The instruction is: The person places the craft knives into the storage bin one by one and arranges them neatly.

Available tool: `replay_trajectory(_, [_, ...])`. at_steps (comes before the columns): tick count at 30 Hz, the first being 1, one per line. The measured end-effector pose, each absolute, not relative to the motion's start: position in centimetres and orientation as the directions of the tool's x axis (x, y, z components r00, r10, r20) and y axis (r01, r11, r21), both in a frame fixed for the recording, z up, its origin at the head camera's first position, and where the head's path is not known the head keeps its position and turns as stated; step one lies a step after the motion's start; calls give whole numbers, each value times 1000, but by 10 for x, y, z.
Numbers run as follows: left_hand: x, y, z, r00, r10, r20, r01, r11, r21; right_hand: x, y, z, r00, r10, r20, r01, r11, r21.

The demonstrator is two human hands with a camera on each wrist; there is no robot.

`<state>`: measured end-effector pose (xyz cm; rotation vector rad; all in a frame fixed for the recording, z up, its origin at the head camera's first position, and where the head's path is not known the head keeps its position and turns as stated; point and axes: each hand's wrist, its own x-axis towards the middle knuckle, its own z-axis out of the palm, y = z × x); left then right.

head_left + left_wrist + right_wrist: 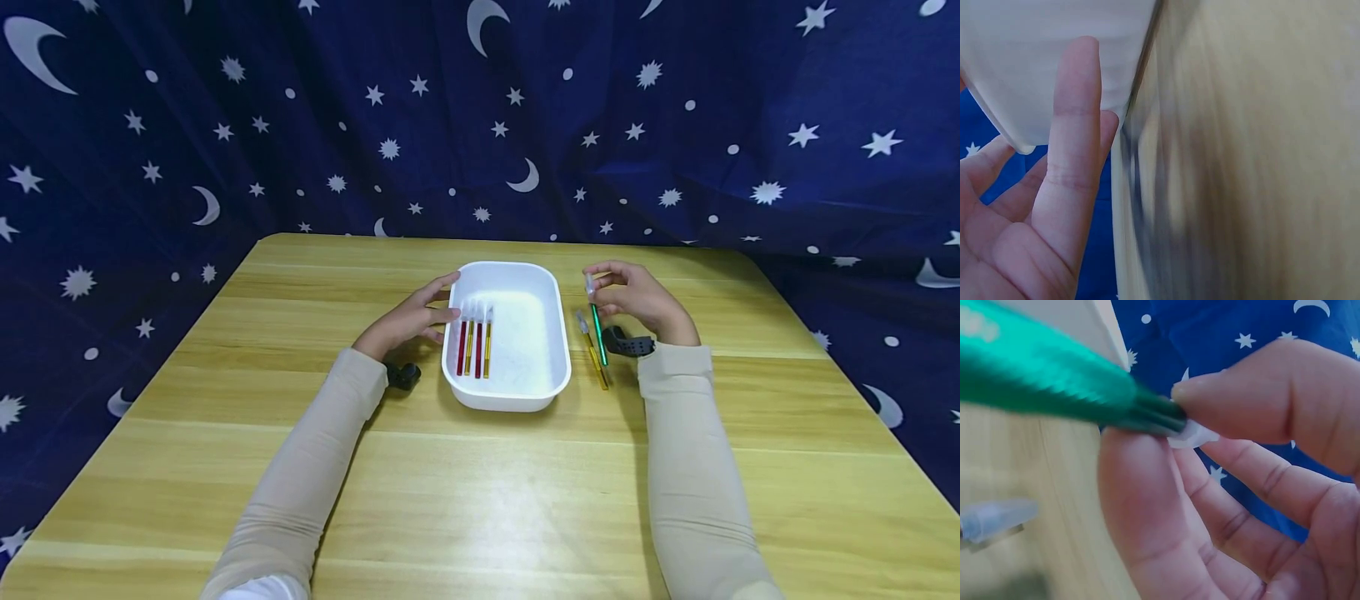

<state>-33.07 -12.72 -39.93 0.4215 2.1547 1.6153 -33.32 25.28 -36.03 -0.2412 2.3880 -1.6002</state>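
My right hand (637, 298) pinches a slim green metallic craft knife (598, 337) by its clear-capped end, between thumb and fingers. In the right wrist view the knife's ridged green handle (1041, 369) slants away to the upper left. Below it on the table lies a gold craft knife (596, 360) with a clear cap. My left hand (408, 318) rests against the left side of a white tray (528, 342), fingers fairly straight. The left wrist view has one straight finger (1075, 112) along the tray's outer wall. Inside the tray, two red craft knives (478, 350) alternate with two gold ones (488, 350).
The wooden table (480, 508) carries the tray near its middle. Behind it hangs a dark blue curtain (450, 117) with moons and stars. A black strap with a device (628, 343) is on the right wrist, and another black device (403, 377) is at the left wrist.
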Motion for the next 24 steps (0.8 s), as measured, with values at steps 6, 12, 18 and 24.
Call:
replay_trajectory(6, [-332, -128, -400, -868, 474, -147, -8, 283, 959, -329, 245, -351, -958, -273, -93, -20, 385, -922])
replay_trajectory(12, [-331, -128, -400, -869, 474, -143, -4, 282, 959, -327, 236, -343, -956, -285, -70, -49, 391, -919])
replay_trajectory(18, [-330, -128, -399, -869, 474, -142, -5, 278, 960, -325, 227, -337, -956, -289, -46, -74, 393, -917])
replay_trajectory(24, [-331, -128, -400, -867, 479, -137, 1, 277, 961, -322, 217, -333, -949, -314, -27, -99, 376, -921])
